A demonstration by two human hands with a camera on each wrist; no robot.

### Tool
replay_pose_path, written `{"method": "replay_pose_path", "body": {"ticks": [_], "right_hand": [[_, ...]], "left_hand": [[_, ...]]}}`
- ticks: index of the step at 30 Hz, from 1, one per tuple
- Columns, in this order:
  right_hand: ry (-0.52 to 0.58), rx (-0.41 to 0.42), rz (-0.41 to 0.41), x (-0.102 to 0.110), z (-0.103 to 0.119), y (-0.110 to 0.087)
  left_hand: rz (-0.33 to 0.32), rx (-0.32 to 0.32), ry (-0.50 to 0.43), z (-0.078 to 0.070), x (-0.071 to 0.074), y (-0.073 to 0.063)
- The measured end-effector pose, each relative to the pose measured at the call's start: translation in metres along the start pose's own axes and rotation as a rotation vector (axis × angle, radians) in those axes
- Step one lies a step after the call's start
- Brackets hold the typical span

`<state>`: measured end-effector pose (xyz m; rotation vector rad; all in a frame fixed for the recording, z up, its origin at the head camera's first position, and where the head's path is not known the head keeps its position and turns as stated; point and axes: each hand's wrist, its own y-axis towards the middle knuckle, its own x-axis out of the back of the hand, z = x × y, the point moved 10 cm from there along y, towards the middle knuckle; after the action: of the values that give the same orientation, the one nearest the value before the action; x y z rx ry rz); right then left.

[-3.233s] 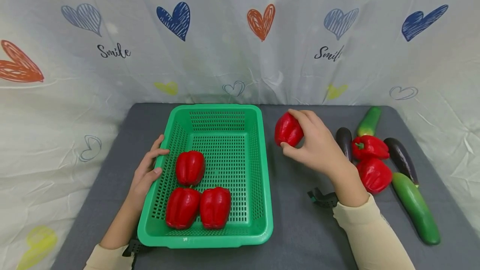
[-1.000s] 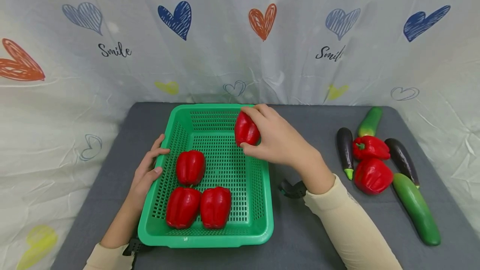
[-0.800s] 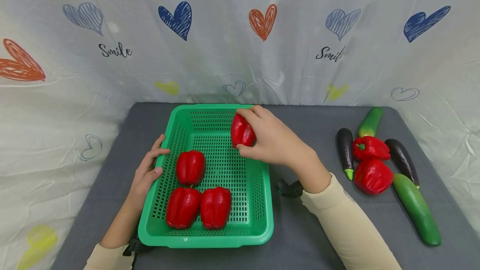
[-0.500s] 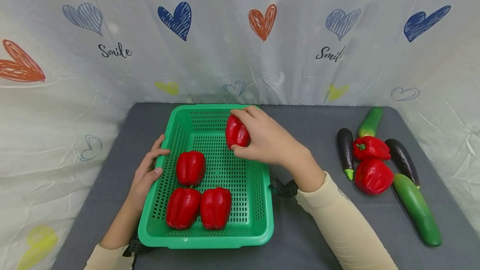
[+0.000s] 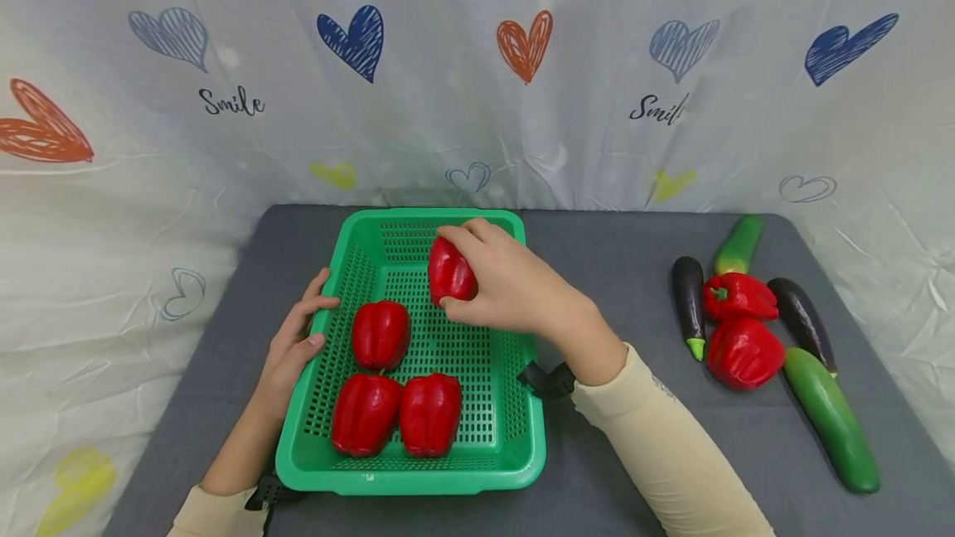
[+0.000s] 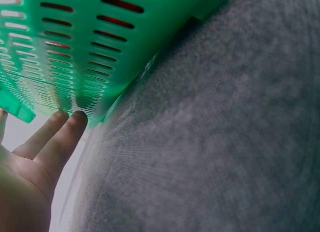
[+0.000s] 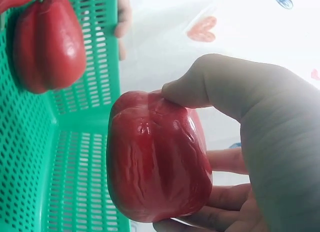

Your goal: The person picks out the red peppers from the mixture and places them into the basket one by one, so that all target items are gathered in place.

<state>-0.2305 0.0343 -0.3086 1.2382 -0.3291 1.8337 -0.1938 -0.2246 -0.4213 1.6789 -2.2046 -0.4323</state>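
behind your work hangs a white sheet (image 5: 589,139) printed with coloured hearts and the word "smile", and below it lies a table covered in dark grey cloth (image 5: 619,272). one glossy red bell pepper (image 5: 450,273) is in your right hand (image 5: 507,284), pinched between thumb and fingers — it sits over the far part of a green plastic basket with slotted walls (image 5: 410,483), and whether it touches the basket floor you cannot tell. inside the basket lie three more glossy red peppers: one near the left wall (image 5: 380,334), and nearer you a left one (image 5: 366,415) and a right one (image 5: 430,415), side by side. your left hand (image 5: 287,346) rests at the basket's left side, its fingers spread and nearly straight against the outer wall.

well apart, on your right, a loose group lies on the cloth — two red peppers, one with a green stem (image 5: 739,297) and one just nearer you (image 5: 744,355), a dark purple eggplant on each side, left (image 5: 687,305) and right (image 5: 804,321), a short-looking green vegetable (image 5: 737,244) behind, and a long green one (image 5: 831,421) nearest you.
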Motion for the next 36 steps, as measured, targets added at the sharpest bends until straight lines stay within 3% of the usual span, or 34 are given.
{"method": "replay_pose_path", "body": {"ticks": [18, 36], "right_hand": [[0.025, 0.009, 0.042, -0.02, 0.011, 0.011], [0.059, -0.066, 0.181, -0.054, 0.002, 0.012]], "left_hand": [[-0.016, -0.001, 0.01, -0.002, 0.001, 0.0], [-0.02, 0.017, 0.0, 0.001, 0.002, 0.0]]}}
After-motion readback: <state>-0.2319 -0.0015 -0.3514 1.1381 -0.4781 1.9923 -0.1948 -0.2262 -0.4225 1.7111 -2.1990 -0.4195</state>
